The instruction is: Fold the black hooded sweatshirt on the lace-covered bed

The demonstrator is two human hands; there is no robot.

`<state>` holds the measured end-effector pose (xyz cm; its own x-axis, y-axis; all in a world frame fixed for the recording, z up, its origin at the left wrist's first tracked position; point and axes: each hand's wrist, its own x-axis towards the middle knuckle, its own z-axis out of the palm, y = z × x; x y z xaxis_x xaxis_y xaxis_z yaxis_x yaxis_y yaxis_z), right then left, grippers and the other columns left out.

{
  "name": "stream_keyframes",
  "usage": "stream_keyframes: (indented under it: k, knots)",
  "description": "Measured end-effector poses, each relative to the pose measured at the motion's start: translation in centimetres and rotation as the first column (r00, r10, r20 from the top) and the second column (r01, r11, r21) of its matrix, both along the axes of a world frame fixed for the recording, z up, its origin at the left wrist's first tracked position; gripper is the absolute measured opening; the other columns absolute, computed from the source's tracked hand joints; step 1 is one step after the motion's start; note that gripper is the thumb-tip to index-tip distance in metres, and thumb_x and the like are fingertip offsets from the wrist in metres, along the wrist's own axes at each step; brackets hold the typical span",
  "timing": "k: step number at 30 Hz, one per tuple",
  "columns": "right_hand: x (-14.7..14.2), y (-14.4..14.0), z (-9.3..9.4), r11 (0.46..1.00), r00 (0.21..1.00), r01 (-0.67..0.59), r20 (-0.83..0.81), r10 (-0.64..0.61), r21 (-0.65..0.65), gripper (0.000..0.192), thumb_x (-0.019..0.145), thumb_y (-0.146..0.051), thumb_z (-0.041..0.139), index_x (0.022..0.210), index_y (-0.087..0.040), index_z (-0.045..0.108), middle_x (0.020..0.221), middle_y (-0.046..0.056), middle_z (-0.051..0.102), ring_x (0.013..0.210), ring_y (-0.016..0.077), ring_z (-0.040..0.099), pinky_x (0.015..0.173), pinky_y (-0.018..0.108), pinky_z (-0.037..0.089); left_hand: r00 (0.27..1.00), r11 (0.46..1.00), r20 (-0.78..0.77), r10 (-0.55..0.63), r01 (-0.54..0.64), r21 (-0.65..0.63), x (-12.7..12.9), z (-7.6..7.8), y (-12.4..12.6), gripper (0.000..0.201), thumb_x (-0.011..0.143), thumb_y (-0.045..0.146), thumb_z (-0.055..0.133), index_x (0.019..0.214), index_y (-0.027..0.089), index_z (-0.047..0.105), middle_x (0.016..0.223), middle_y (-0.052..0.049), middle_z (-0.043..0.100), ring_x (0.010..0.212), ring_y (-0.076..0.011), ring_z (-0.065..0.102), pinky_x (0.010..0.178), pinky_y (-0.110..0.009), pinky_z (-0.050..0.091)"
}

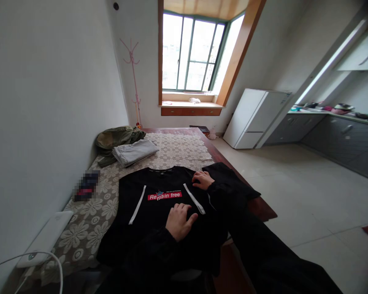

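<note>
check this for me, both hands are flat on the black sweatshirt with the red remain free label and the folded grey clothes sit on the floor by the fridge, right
Not quite. The head view shows the folded grey clothes on the lace-covered table, beside the green jacket, not on the floor by the fridge. The rest holds: left hand and right hand lie flat on the black sweatshirt.

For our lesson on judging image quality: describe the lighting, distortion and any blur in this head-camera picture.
Head view: the window is overexposed, its panes blown white; the black sweatshirt and dark sleeves lose detail in shadow, though both hands, left hand and right hand, read clearly; wide-angle distortion tilts the walls and fridge; one patch on the lace cloth is pixelated.
</note>
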<state>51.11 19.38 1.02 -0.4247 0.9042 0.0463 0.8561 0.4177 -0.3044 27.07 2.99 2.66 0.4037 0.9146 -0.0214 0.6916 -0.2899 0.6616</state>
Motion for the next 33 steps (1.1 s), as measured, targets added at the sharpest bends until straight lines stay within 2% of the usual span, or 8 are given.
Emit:
stream_keyframes:
  k: [5, 10, 14, 17, 20, 24, 30, 33]
  knots:
    - [-0.6, 0.8, -0.4, 0.998, 0.984, -0.068, -0.163, 0.067, -0.003, 0.014, 0.097, -0.029, 0.052, 0.091, -0.022, 0.063, 0.089, 0.003, 0.067, 0.088, 0.0203, 0.061, 0.096, 0.039, 0.044, 0.993, 0.994, -0.065, 0.096, -0.092, 0.053, 3.3, -1.1, 1.4, 0.055, 0.096, 0.064, 0.05, 0.121, 0.02, 0.069, 0.122, -0.016, 0.068, 0.119, -0.0374, 0.057, 0.102, -0.053, 0.043]
    - [-1.2, 1.2, 1.1, 0.987, 0.92, -0.156, -0.361, 0.155, 0.026, 0.022, 0.104, -0.038, 0.041, 0.097, -0.022, 0.054, 0.086, 0.0, 0.06, 0.078, 0.0168, 0.054, 0.075, 0.029, 0.046, 0.916, 0.98, 0.355, 0.186, -0.146, -0.137, 4.7, -2.8, 2.1, 0.048, 0.083, 0.056, 0.073, 0.115, 0.023, 0.061, 0.114, -0.011, 0.069, 0.11, -0.0303, 0.064, 0.098, -0.043, 0.047]
    - [-2.6, 1.7, 1.6, 0.967, 0.847, -0.254, -0.479, 0.23, 0.015, 0.024, 0.103, -0.043, 0.045, 0.094, -0.023, 0.054, 0.084, 0.0, 0.059, 0.078, 0.0168, 0.052, 0.075, 0.029, 0.046, 0.513, 0.902, 0.753, 0.412, -0.11, -0.418, 5.7, -4.0, 2.8, 0.057, 0.076, 0.044, 0.085, 0.113, 0.025, 0.045, 0.122, -0.01, 0.065, 0.105, -0.0231, 0.068, 0.091, -0.037, 0.054]
    - [-2.8, 2.5, 1.3, 0.963, 0.865, -0.269, -0.441, 0.238, -0.009, 0.026, 0.102, -0.045, 0.045, 0.093, -0.022, 0.056, 0.084, 0.001, 0.061, 0.079, 0.0174, 0.055, 0.077, 0.031, 0.048, 0.266, 0.797, 0.771, 0.579, 0.016, -0.604, 5.8, -4.5, 3.3, 0.072, 0.074, 0.046, 0.087, 0.124, 0.028, 0.038, 0.128, -0.011, 0.063, 0.089, -0.0176, 0.071, 0.071, -0.03, 0.056]
    - [-2.1, 3.2, 0.5, 0.969, 0.903, -0.246, -0.369, 0.218, -0.028, 0.024, 0.097, -0.044, 0.055, 0.092, -0.021, 0.061, 0.083, 0.001, 0.066, 0.08, 0.0183, 0.059, 0.082, 0.033, 0.048, 0.363, 0.769, 0.746, 0.558, 0.11, -0.629, 5.7, -4.9, 3.7, 0.066, 0.073, 0.046, 0.087, 0.122, 0.023, 0.049, 0.098, -0.003, 0.069, 0.062, -0.0102, 0.06, 0.054, -0.021, 0.044]
    - [-0.4, 3.8, -0.7, 0.986, 0.961, -0.164, -0.23, 0.151, -0.04, 0.018, 0.09, -0.034, 0.063, 0.101, -0.022, 0.071, 0.091, 0.004, 0.074, 0.091, 0.0224, 0.067, 0.098, 0.042, 0.044, 0.492, 0.875, 0.779, 0.389, 0.066, -0.479, 6.1, -5.3, 4.0, 0.029, 0.074, 0.038, 0.083, 0.081, 0.018, 0.064, 0.075, -0.001, 0.067, 0.067, -0.0119, 0.057, 0.063, -0.023, 0.044]
    - [1.6, 5.2, -0.6, 0.993, 0.994, -0.104, -0.041, 0.102, -0.063, 0.031, 0.095, -0.028, 0.05, 0.11, -0.024, 0.078, 0.098, 0.006, 0.079, 0.1, 0.0247, 0.069, 0.101, 0.042, 0.042, 0.121, 0.712, 0.736, 0.667, 0.189, -0.676, 6.8, -5.1, 3.9, 0.021, 0.069, 0.028, 0.077, 0.082, 0.021, 0.062, 0.077, 0.001, 0.066, 0.072, -0.0134, 0.058, 0.07, -0.024, 0.045]
    - [1.6, 5.8, -0.3, 0.988, 0.99, -0.127, 0.053, 0.132, -0.089, 0.026, 0.089, -0.035, 0.063, 0.107, -0.026, 0.08, 0.099, 0.006, 0.078, 0.103, 0.0264, 0.068, 0.098, 0.039, 0.042, 0.076, 0.645, 0.687, 0.723, 0.283, -0.71, 7.4, -5.0, 3.7, 0.022, 0.071, 0.036, 0.07, 0.083, 0.021, 0.058, 0.078, -0.001, 0.066, 0.07, -0.0154, 0.061, 0.068, -0.027, 0.048]
